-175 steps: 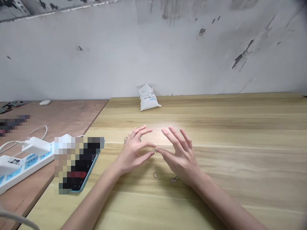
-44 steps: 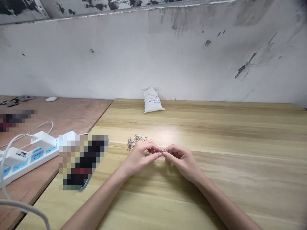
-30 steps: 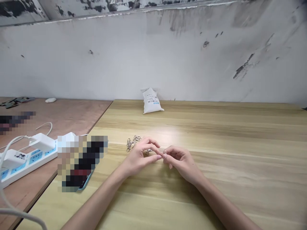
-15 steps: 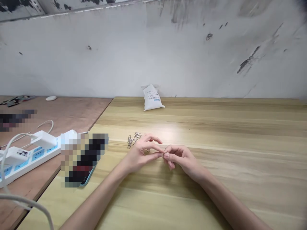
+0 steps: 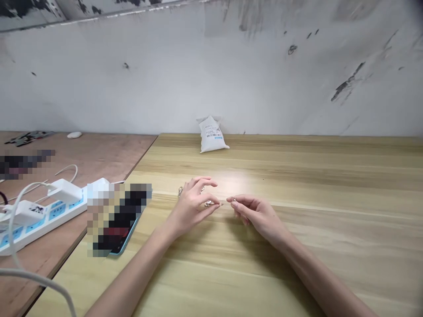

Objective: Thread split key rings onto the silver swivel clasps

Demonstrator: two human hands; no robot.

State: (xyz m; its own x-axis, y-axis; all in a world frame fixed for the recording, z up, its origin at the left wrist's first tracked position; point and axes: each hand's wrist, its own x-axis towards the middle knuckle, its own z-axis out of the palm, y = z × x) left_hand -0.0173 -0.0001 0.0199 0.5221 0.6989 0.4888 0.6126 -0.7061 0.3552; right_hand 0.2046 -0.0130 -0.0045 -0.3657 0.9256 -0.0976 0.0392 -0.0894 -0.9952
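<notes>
My left hand [image 5: 193, 203] hovers low over the light wooden table [image 5: 297, 229], thumb and forefinger pinched on a small silver clasp [image 5: 208, 203]. My right hand [image 5: 256, 213] sits just to its right, fingers curled, pinching a tiny metal ring [image 5: 233, 199] at its fingertips. The two hands are a short gap apart. A small pile of silver clasps [image 5: 181, 190] lies on the table behind my left hand, mostly hidden by it.
A white pouch with a label [image 5: 212, 134] stands at the table's far edge by the wall. A phone with a blue case [image 5: 117, 222] lies at the left edge. On the brown table to the left is a white power strip [image 5: 39, 211] with cables.
The hands, which were touching at the fingertips, have drawn apart; the left now carries the clasp and the right the ring. Both moved slightly away from me.
</notes>
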